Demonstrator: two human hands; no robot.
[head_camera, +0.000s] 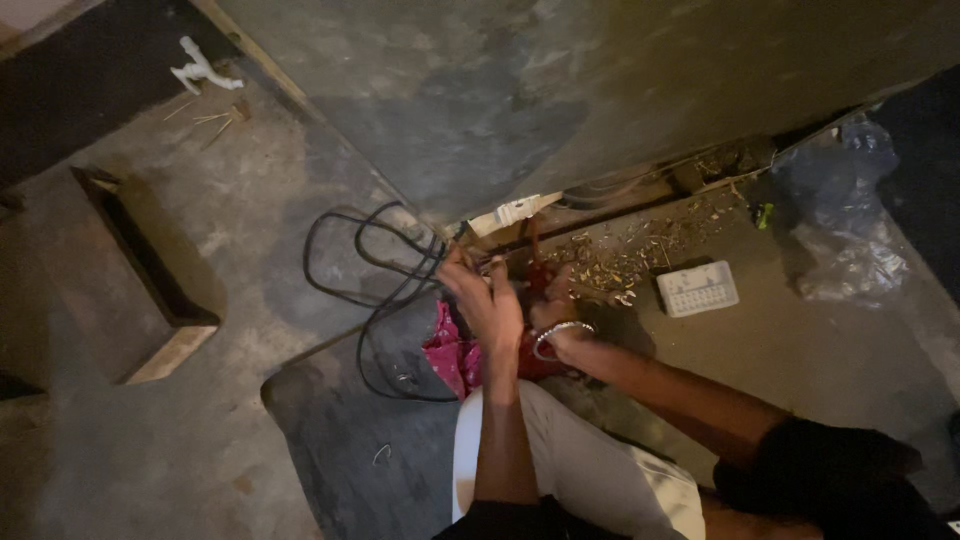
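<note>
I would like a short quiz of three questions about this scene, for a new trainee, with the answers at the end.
1. True or false: the black cable lies in loops on the floor to the left of the hands.
2. Which wrist wears the silver bangle? A) left B) right C) both
3. Fill in: the white ribbed tray lies on the floor to the ______ of the hands.

Key
1. True. The loops reach up to the left hand.
2. B. It sits just behind the right hand, which is on a red thing too blurred to name.
3. right
</note>
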